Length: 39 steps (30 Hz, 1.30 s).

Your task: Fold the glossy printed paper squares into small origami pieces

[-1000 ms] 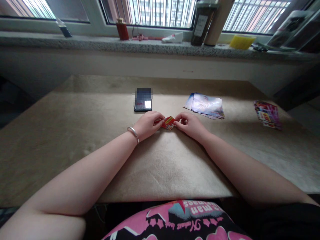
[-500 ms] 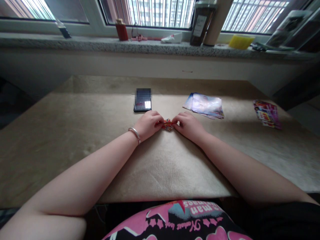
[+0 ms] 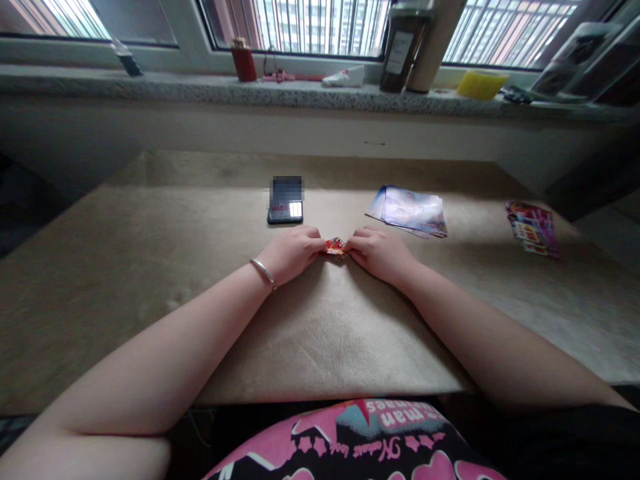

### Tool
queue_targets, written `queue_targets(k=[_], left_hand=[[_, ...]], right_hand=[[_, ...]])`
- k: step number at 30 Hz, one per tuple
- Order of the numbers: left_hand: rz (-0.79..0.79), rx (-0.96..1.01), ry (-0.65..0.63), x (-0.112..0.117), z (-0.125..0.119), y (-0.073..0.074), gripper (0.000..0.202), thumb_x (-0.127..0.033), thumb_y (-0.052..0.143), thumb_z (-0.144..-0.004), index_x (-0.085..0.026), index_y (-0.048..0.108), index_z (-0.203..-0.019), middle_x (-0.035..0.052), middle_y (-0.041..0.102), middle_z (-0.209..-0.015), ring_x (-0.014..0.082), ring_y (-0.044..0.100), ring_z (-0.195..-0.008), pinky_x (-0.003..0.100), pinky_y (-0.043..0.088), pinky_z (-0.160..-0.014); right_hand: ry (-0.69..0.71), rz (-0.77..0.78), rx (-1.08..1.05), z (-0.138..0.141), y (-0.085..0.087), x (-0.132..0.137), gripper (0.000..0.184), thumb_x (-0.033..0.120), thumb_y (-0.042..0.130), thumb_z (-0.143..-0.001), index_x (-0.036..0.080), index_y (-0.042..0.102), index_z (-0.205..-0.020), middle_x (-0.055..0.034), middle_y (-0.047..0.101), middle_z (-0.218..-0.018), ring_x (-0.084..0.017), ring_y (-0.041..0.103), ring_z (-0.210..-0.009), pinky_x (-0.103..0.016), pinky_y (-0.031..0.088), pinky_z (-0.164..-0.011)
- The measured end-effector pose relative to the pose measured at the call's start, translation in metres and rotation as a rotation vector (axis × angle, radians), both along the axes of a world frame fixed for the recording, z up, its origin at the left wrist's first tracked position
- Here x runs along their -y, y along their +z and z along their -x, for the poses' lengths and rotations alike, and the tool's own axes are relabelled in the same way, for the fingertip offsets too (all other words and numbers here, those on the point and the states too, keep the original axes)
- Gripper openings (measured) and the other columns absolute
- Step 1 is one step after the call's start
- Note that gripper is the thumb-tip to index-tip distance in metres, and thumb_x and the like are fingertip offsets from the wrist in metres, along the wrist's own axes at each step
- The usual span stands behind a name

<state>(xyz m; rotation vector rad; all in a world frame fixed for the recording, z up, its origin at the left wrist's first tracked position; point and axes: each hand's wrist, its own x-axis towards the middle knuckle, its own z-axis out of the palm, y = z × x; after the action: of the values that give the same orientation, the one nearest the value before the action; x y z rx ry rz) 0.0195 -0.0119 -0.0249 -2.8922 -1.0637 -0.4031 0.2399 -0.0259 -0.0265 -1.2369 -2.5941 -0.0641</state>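
Observation:
Between my two hands, just above the table [image 3: 320, 327], is a small folded piece of colourful printed paper [image 3: 336, 247], mostly red with some white and black. My left hand [image 3: 296, 252], with a silver bangle at the wrist, pinches its left end. The right end sits between the thumb and fingers of my right hand [image 3: 381, 253]. Fingertips hide both ends of the paper, so its full shape does not show.
A dark phone [image 3: 286, 200] lies beyond my left hand. Behind my right hand is a fanned stack of pale purple sheets [image 3: 413, 212]. Pink and red printed papers [image 3: 533, 229] lie at the far right. Bottles, a red lighter [image 3: 243, 61] and a yellow sponge-like block [image 3: 481, 85] line the windowsill.
Both hands have turned slightly, with the fingers closing lower over the paper's ends. The paper's upper face now shows a different, flatter side. The left wrist has shifted a little left.

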Motion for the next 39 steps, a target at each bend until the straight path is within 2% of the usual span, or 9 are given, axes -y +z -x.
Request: queue_targets(k=[10,22,28,31,33,35,39], left_hand=[[-0.02,-0.055,-0.095,-0.004,0.007,0.002,0.027,-0.012,0.048,-0.086,-0.022,0.071,-0.097,0.0043,0.061,-0.083,0.014,0.054,-0.076,0.024,0.043,-0.07],[-0.009,-0.085,-0.07,-0.004,0.01,0.004,0.026,-0.018,0.049,-0.089,-0.025,0.072,-0.1,0.0043,0.059,-0.079,0.0144,0.053,-0.074,0.024,0.041,-0.066],[0.06,0.077,-0.085,-0.01,0.013,-0.006,0.023,-0.014,0.054,-0.086,-0.023,0.073,-0.096,0.0039,0.063,-0.083,0.0135,0.056,-0.075,0.024,0.043,-0.068],[0.067,0.204,-0.02,-0.013,0.012,-0.014,0.018,-0.015,0.058,-0.084,-0.021,0.074,-0.088,0.0037,0.064,-0.077,0.0125,0.055,-0.07,0.023,0.044,-0.065],[0.067,0.236,-0.017,-0.014,0.01,-0.018,0.018,-0.013,0.059,-0.083,-0.02,0.074,-0.088,0.0035,0.064,-0.076,0.012,0.055,-0.069,0.023,0.043,-0.064],[0.073,0.25,-0.03,-0.013,0.008,-0.019,0.02,-0.012,0.058,-0.083,-0.021,0.074,-0.09,0.0033,0.065,-0.078,0.0118,0.056,-0.07,0.022,0.044,-0.064],[0.061,0.222,-0.036,-0.008,0.006,-0.014,0.019,-0.015,0.055,-0.086,-0.02,0.073,-0.09,0.0039,0.065,-0.081,0.0125,0.057,-0.074,0.023,0.045,-0.067]], right_hand=[[0.067,0.037,-0.004,-0.009,0.006,0.0,0.025,0.018,0.05,-0.088,0.026,0.072,-0.098,-0.0016,0.07,-0.087,-0.018,0.057,-0.085,-0.027,0.037,-0.067],[0.041,0.043,-0.041,-0.015,0.004,-0.002,0.024,0.019,0.053,-0.086,0.027,0.073,-0.094,-0.0009,0.072,-0.086,-0.018,0.059,-0.083,-0.028,0.039,-0.068],[-0.081,0.101,-0.152,-0.012,0.001,0.0,0.016,0.026,0.058,-0.082,0.024,0.072,-0.09,-0.0026,0.07,-0.082,-0.017,0.059,-0.076,-0.028,0.041,-0.067],[-0.033,0.031,-0.123,-0.006,-0.001,0.004,0.023,0.037,0.061,-0.082,0.022,0.07,-0.097,-0.0061,0.068,-0.095,-0.021,0.057,-0.089,-0.031,0.043,-0.072],[0.009,-0.012,-0.105,-0.002,-0.003,0.007,0.025,0.038,0.061,-0.082,0.021,0.069,-0.099,-0.0076,0.066,-0.103,-0.023,0.055,-0.095,-0.033,0.043,-0.078],[0.061,-0.025,-0.107,0.002,-0.004,0.008,0.022,0.036,0.06,-0.084,0.021,0.07,-0.097,-0.0074,0.066,-0.103,-0.022,0.054,-0.097,-0.033,0.043,-0.082],[0.086,-0.011,-0.097,0.004,-0.005,0.007,0.022,0.033,0.056,-0.087,0.02,0.07,-0.099,-0.0073,0.067,-0.096,-0.02,0.055,-0.091,-0.032,0.043,-0.079]])
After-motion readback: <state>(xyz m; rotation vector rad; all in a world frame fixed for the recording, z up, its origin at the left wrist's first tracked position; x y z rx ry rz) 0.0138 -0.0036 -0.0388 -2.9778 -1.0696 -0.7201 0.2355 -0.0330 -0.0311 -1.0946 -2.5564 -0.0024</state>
